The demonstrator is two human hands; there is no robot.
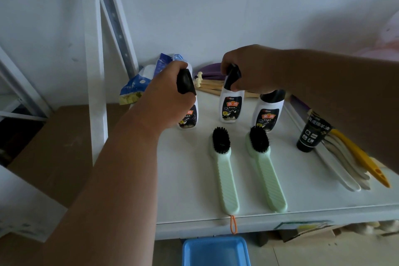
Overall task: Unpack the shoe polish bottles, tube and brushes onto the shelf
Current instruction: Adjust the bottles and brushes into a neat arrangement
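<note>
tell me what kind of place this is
Probably a storeroom or utility corner of a home, not a shop. A plain white metal shelf stands against a bare wall, cardboard boxes sit beside it, and a blue tray lies on the floor below.

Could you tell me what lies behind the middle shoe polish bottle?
Behind the middle shoe polish bottle, gripped by the right hand, lie wooden sticks and something purple; the hand and bottle cover the rest.

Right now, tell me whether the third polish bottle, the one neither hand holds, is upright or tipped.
Upright. The third polish bottle stands on its base on the shelf, black cap up, behind the right-hand brush.
</note>
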